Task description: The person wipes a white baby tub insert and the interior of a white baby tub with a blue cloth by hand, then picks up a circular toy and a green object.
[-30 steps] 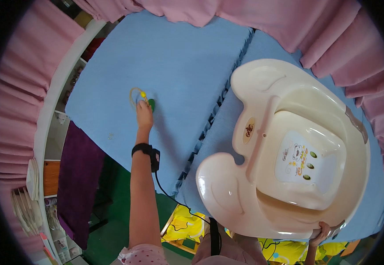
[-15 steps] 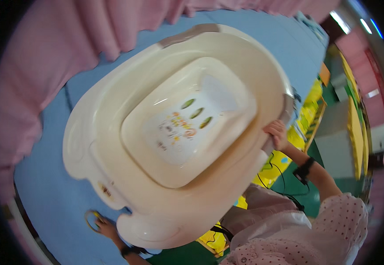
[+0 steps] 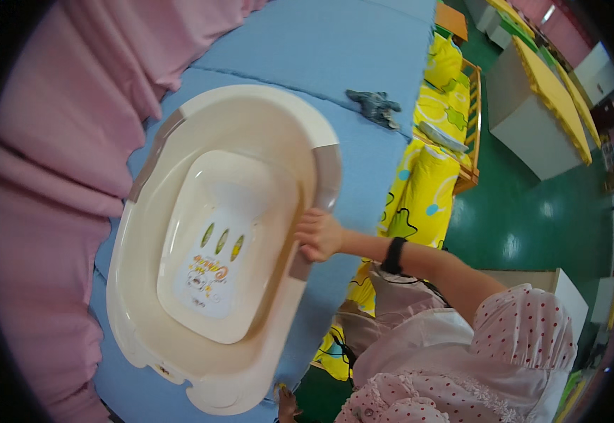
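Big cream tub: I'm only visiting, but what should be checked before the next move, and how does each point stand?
1. Right hand gripping the rim of the cream tub: ok.
2. Tub's open side facing up: ok.
3. Base flat on the blue surface: cannot tell, the base is hidden.
4. Smaller inner piece lying inside the tub: ok; whether it is fixed, cannot tell.
5. Grey object apart from the tub: ok.
6. Left hand in full view: not ok, it is only partly visible at the lower edge.
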`<action>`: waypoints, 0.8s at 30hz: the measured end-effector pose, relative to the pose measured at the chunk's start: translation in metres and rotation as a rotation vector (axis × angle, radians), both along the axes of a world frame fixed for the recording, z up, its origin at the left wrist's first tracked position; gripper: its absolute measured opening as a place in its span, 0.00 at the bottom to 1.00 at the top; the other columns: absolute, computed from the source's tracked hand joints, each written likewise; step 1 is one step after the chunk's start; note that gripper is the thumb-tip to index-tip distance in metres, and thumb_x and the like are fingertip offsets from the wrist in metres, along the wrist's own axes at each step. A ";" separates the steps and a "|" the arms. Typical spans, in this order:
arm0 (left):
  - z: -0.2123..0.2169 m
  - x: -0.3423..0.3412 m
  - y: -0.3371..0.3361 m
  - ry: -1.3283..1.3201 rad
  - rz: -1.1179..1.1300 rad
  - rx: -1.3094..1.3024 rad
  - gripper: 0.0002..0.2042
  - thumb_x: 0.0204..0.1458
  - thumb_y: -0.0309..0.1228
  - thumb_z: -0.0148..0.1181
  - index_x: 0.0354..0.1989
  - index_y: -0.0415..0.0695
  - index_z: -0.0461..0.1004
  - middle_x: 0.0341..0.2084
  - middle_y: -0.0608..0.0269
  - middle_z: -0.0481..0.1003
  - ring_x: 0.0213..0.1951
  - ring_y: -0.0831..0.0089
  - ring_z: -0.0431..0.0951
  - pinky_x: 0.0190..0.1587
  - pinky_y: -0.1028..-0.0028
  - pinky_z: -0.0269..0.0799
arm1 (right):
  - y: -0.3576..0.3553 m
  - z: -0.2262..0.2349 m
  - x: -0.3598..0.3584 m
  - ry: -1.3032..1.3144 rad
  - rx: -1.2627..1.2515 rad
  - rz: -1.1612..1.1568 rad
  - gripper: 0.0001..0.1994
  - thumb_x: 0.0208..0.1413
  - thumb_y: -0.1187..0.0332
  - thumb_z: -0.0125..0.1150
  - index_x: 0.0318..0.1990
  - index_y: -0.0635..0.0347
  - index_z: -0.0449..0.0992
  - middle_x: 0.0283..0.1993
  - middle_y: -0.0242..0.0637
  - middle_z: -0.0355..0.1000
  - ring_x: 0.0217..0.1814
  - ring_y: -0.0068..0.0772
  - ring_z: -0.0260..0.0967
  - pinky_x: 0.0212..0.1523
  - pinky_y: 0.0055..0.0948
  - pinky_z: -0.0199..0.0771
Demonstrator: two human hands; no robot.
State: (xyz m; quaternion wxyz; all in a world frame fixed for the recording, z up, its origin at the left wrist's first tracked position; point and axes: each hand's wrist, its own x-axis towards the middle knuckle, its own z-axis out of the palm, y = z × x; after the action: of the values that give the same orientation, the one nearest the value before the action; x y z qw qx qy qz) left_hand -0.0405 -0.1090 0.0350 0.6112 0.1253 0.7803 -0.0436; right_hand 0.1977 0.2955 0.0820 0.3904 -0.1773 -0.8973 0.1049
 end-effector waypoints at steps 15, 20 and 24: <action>0.101 0.303 0.309 -0.599 -0.546 0.708 0.19 0.52 0.30 0.45 0.51 0.41 0.51 0.22 0.65 0.62 0.17 0.78 0.62 0.19 0.77 0.66 | -0.053 0.034 0.243 -0.157 -0.649 0.282 0.38 0.34 0.52 0.61 0.56 0.50 0.54 0.49 0.46 0.60 0.51 0.46 0.57 0.45 0.41 0.59; 0.107 0.385 0.332 -0.692 -0.553 0.368 0.27 0.49 0.30 0.52 0.50 0.43 0.40 0.21 0.62 0.65 0.17 0.78 0.66 0.16 0.79 0.63 | -0.092 0.022 0.323 0.054 -0.899 0.038 0.32 0.41 0.55 0.58 0.55 0.49 0.54 0.44 0.45 0.63 0.42 0.46 0.64 0.36 0.35 0.64; 0.095 0.402 0.341 -0.668 -0.658 0.397 0.27 0.48 0.29 0.53 0.48 0.41 0.40 0.23 0.60 0.68 0.19 0.80 0.67 0.15 0.81 0.63 | -0.118 0.022 0.341 0.009 -0.961 -0.201 0.27 0.42 0.55 0.57 0.50 0.52 0.58 0.35 0.44 0.64 0.33 0.47 0.66 0.29 0.38 0.65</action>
State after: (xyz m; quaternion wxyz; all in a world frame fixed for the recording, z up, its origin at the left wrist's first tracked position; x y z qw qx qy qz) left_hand 0.3613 0.2321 0.1304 0.7456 0.4852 0.4547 -0.0422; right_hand 0.5392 0.1778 0.1044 0.2766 -0.4226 -0.7241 0.4696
